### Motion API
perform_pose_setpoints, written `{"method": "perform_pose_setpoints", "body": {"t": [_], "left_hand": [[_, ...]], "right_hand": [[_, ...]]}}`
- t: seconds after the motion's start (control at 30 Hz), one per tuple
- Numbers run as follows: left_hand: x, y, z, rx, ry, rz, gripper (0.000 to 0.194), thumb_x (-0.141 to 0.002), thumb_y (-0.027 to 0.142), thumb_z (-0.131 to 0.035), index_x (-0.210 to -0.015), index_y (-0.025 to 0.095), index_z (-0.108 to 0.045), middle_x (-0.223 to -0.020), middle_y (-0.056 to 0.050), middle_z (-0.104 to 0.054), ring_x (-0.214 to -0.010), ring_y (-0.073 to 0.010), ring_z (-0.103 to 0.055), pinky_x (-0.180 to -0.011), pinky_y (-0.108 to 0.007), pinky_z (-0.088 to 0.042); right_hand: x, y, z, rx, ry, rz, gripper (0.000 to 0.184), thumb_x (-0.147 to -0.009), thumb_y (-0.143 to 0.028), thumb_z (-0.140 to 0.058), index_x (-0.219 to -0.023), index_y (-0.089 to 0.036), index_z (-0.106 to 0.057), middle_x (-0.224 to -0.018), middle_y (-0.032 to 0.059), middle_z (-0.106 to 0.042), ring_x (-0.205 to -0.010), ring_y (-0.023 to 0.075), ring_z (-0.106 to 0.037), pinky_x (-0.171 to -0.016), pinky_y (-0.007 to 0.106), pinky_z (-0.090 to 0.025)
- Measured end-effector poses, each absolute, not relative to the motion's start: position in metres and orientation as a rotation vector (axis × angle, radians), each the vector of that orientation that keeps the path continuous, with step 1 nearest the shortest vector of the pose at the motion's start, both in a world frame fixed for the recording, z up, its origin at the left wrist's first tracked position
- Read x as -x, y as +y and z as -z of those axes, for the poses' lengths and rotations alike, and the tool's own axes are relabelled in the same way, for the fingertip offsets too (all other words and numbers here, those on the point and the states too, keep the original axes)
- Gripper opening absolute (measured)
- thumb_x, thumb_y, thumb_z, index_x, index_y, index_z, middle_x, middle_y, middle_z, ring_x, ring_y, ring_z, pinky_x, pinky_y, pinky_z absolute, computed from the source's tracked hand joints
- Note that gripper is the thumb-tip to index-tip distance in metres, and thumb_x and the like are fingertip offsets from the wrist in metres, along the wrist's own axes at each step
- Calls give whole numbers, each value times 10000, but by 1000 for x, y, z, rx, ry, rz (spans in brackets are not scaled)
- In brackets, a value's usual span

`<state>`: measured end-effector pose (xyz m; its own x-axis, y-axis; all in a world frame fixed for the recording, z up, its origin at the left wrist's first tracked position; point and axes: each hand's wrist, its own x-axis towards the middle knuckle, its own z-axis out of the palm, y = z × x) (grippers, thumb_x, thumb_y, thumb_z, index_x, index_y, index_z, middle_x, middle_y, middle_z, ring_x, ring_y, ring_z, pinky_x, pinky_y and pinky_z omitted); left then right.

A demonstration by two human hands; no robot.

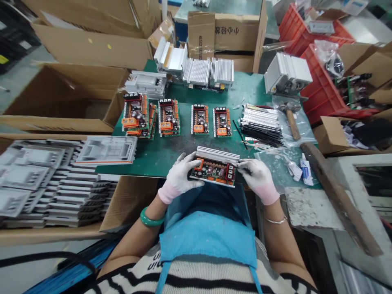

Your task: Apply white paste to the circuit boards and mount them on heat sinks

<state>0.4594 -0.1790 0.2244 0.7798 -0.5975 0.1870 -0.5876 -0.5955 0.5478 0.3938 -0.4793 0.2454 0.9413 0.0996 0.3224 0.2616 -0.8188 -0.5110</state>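
The left hand [178,173] and right hand [258,178] hold a circuit board [213,172] above the green tabletop [171,157], fingers [245,164] clamped on its ends, a metal heat sink [217,154] along its far edge; more boards [199,119] lie in rows, without heat sinks

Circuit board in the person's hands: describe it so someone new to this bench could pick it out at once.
Find the green mat on the bench, then look at its near edge. There, the person's white-gloved left hand and right hand hold a circuit board with a ribbed heat sink along its far side. Unlike the similar boards lying in rows on the mat, it is the one in the hands.
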Motion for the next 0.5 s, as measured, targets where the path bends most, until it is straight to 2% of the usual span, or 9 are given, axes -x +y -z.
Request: {"method": "perform_pose_setpoints", "body": {"t": [0.07, 0.13, 0.2, 0.27, 0.37, 0.5], "left_hand": [[-460, -178, -223, -2357, -890, 32, 692, -714, 636, -734, -1246, 221, -581, -1441, -128, -521, -1342, -306, -488, -1201, -501, -293], [-461, -177, -221, -2331, -899, -2, 697, -727, 661, -711, -1243, 210, -585, -1439, -145, -519, -1355, -307, -473, -1196, -498, -302], [-461, -177, -219, -2315, -892, -44, 714, -729, 686, -694, -1242, 202, -588, -1443, -159, -510, -1359, -312, -465, -1190, -499, -310], [-460, -177, -217, -2320, -876, -56, 722, -725, 698, -689, -1243, 205, -588, -1449, -156, -504, -1353, -315, -471, -1190, -503, -310], [-460, -178, -217, -2346, -858, -28, 720, -717, 709, -686, -1233, 216, -593, -1448, -138, -511, -1349, -313, -478, -1189, -509, -310], [-460, -178, -218, -2361, -846, -46, 729, -705, 726, -682, -1224, 222, -599, -1456, -133, -502, -1345, -322, -481, -1179, -505, -330]], "right_hand": [[-391, -478, -249, 2547, -223, 431, 84, -893, -287, -629, -916, -225, -680, -1000, 70, -736, -948, 221, -677, -848, 365, -506], [-385, -483, -252, 2590, -37, 550, 192, -893, -380, -631, -986, -220, -685, -1016, 85, -721, -952, 231, -662, -852, 369, -498], [-377, -491, -254, 2617, 273, 640, 312, -898, -454, -597, -1063, -202, -680, -954, 92, -706, -891, 238, -650, -813, 368, -494], [-370, -498, -254, 2603, 540, 579, 414, -894, -501, -570, -1141, -182, -662, -870, 79, -688, -795, 232, -635, -751, 361, -491], [-366, -494, -251, 2494, 670, 407, 465, -881, -496, -566, -1217, -180, -630, -864, 64, -692, -750, 222, -631, -731, 362, -499], [-376, -469, -247, 2352, 460, 351, 433, -889, -407, -549, -1265, -196, -592, -1003, 77, -712, -853, 221, -656, -834, 381, -521]]}}
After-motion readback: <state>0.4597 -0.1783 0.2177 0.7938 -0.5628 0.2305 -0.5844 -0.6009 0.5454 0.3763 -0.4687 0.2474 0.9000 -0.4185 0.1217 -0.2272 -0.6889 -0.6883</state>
